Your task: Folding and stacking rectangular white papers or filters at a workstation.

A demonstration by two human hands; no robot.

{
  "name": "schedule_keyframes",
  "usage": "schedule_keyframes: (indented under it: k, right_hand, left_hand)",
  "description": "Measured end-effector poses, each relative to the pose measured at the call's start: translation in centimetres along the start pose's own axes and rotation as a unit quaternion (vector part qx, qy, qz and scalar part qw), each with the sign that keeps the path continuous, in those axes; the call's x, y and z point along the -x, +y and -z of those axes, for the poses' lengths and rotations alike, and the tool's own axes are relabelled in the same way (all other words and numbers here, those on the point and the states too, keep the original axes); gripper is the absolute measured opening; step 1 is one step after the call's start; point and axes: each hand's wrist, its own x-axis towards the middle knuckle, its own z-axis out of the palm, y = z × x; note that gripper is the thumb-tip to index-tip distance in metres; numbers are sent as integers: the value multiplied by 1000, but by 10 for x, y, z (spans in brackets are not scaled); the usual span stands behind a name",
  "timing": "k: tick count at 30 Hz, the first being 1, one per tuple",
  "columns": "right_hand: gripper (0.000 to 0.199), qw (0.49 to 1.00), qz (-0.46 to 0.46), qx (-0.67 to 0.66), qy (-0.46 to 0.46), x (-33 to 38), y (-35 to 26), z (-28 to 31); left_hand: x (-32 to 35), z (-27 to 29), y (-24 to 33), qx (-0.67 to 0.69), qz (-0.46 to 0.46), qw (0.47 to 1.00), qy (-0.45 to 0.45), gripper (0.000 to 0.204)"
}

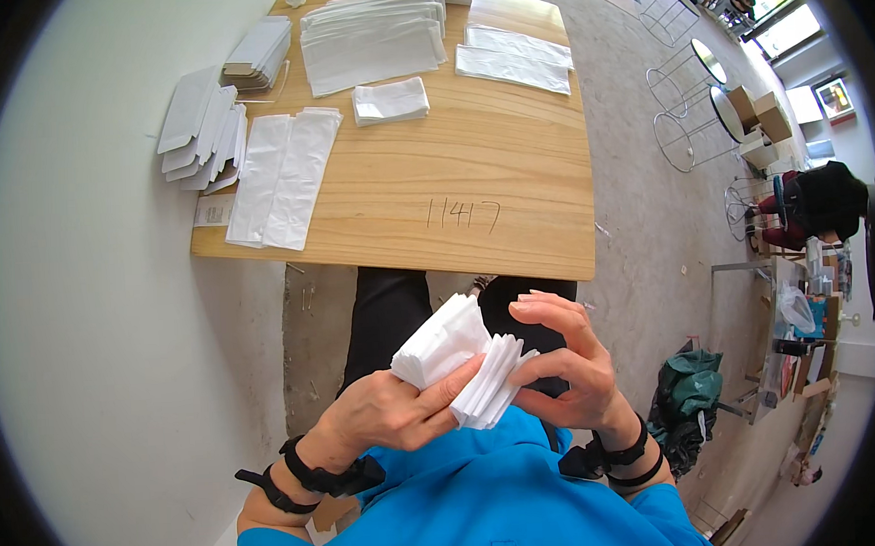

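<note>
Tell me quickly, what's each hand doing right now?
Left hand: closed, holding a stack of folded white paper.
Right hand: open, fingers apart, thumb at the stack's edge.

white wall (87, 288) | grey floor (634, 181) (mottled) | wooden table (521, 162) | bright window (791, 33)

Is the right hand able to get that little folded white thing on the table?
Probably yes, with a forward stretch: the small folded white piece lies uncovered on the wooden tabletop, and nothing seems to block the right hand.
</note>
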Motion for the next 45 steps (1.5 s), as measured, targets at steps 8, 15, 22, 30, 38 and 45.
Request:
schedule_keyframes:
  k: [8,15,22,30,38,45]
  right_hand:
    - [40,1000,-19,4,6,-1,-7,-3]
    - [30,1000,22,14,1,6,-11,-1]
    - [23,998,50,45,-22,18,-23,-2]
    - [27,995,84,52,6,36,-39,-4]
    - [64,942,-86,-297,128,70,-22,-21]
    - [39,680,-466,-503,259,114,28,-63]
  left_hand:
    - [1,3,2,-3,-5,1000,-1,13]
    - [-4,12,10,-24,-15,1000,-5,15]
    - [-5,27,20,-94,-61,993,-44,21]
    - [-2,40,38,-118,-74,989,-55,33]
    - [26,-10,50,387,360,844,85,26]
    - [61,-67,22,735,537,333,246,76]
